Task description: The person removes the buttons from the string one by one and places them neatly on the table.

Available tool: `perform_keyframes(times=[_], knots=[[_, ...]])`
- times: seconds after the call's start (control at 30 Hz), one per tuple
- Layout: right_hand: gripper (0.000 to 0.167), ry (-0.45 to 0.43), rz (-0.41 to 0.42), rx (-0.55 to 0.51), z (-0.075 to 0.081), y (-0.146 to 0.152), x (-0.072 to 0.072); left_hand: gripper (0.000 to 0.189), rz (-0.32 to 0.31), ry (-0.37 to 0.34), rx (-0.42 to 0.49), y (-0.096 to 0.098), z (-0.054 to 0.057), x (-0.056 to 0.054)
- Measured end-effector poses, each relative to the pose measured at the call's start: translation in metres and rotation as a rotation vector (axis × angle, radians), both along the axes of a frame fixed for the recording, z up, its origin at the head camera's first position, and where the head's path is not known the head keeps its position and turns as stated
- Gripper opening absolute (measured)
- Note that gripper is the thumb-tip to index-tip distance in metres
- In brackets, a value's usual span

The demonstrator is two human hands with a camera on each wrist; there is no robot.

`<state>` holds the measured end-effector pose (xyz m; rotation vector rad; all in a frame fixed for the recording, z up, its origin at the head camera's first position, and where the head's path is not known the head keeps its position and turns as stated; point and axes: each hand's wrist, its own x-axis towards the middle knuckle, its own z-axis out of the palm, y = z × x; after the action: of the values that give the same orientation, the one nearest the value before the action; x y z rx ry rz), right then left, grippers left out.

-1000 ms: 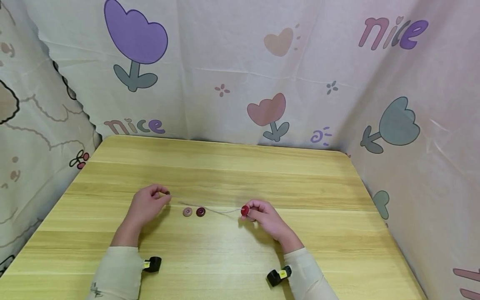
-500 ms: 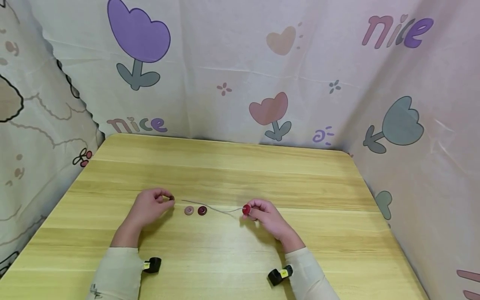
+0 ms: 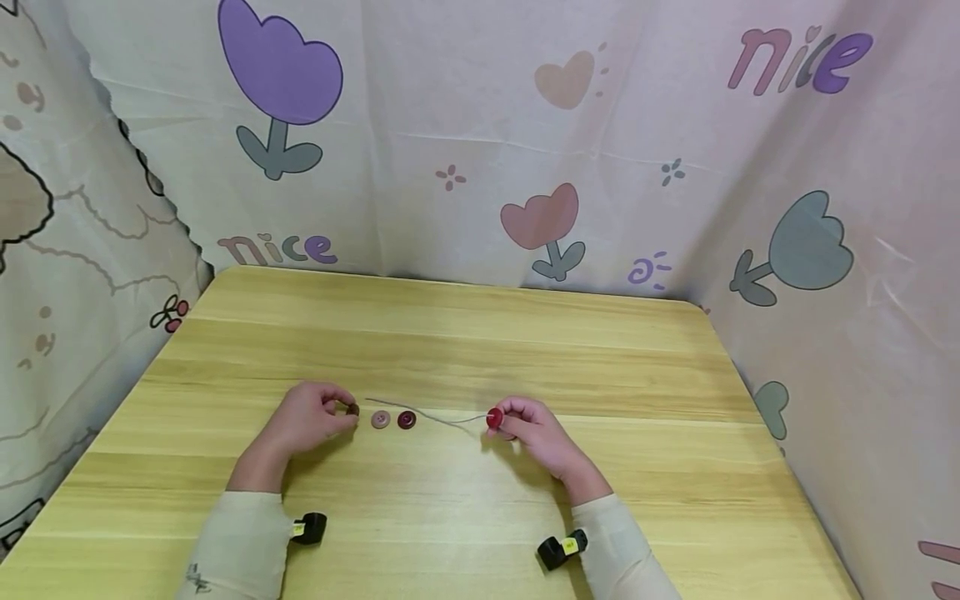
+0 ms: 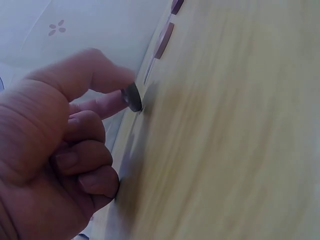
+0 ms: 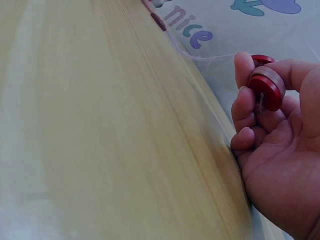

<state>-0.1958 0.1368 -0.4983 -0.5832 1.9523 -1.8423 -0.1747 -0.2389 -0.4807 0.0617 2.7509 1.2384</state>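
Observation:
Between thumb and fingertips my left hand [image 3: 311,419] pinches a dark brown button [image 4: 132,97], edge down at the tabletop. My right hand [image 3: 536,429] grips a small stack of red and pinkish-brown buttons [image 5: 267,89] threaded on a string. From the red button [image 3: 494,418] on that stack, the thin pale string [image 3: 442,421] runs left over the table, its free end lying near my left fingertips. Two loose buttons lie flat beside the string: a dusty pink button [image 3: 380,419] nearer my left hand and a dark maroon button [image 3: 407,419] to its right.
The light wooden table [image 3: 465,350] reaches back to a patterned cloth [image 3: 435,100] that hangs behind and along both sides. A small black wrist camera [image 3: 309,528] juts from the left sleeve, another black camera [image 3: 561,550] from the right.
My left hand has moved right and slightly toward me with the brown button, closer to the string's end and the pink button. The right hand keeps its hold on the stack.

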Motion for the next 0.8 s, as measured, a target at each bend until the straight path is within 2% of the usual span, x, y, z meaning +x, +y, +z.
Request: perform_keyframes(times=[0.13, 0.8], knots=[[0.016, 0.002, -0.001, 0.003, -0.0008, 0.0003, -0.0007, 0.022, -0.030, 0.010, -0.023, 0.0026, 0.0010, 0.0000], [0.017, -0.003, 0.003, -0.011, -0.0028, -0.0002, -0.0013, 0.023, -0.043, 0.001, -0.038, 0.0031, -0.0023, -0.0006]])
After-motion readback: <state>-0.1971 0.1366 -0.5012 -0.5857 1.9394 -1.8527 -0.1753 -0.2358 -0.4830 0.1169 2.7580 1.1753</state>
